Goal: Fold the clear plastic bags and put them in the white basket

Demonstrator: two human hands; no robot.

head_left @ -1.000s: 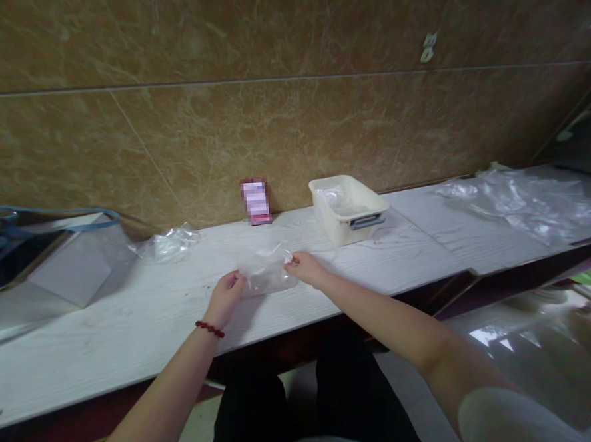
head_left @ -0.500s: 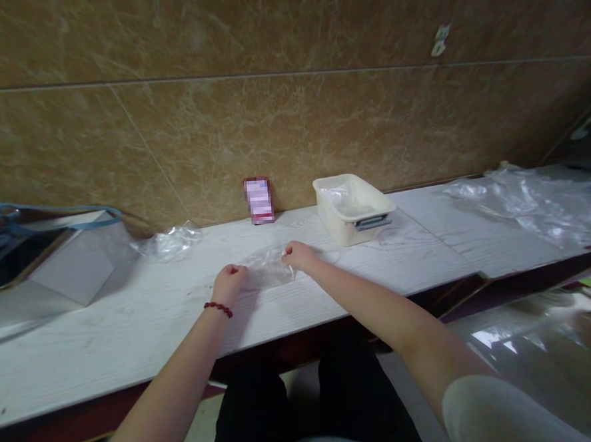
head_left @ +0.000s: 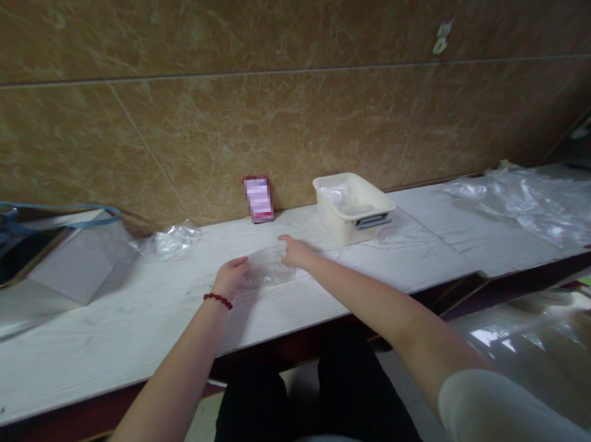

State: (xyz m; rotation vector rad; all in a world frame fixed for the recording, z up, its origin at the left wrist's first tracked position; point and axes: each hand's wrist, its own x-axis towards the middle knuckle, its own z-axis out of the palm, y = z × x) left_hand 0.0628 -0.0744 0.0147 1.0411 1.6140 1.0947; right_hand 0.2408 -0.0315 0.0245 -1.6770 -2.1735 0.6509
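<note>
The scene is dim and soft, lit evenly from above, with a warm brown cast from the wall [head_left: 289, 115]. Faint shadows lie on the desk [head_left: 131, 324] beneath the arms. Glare shows on glossy plastic at 4 o'clock. Edges bow with wide-angle distortion; detail is slightly blurred throughout.

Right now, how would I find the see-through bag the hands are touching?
Look along the long white counter under the brown wall. Near its middle, in front of the cream tub, the left hand and right hand rest on a flat clear plastic bag. The other clear bag is crumpled and lies untouched farther left.
</note>
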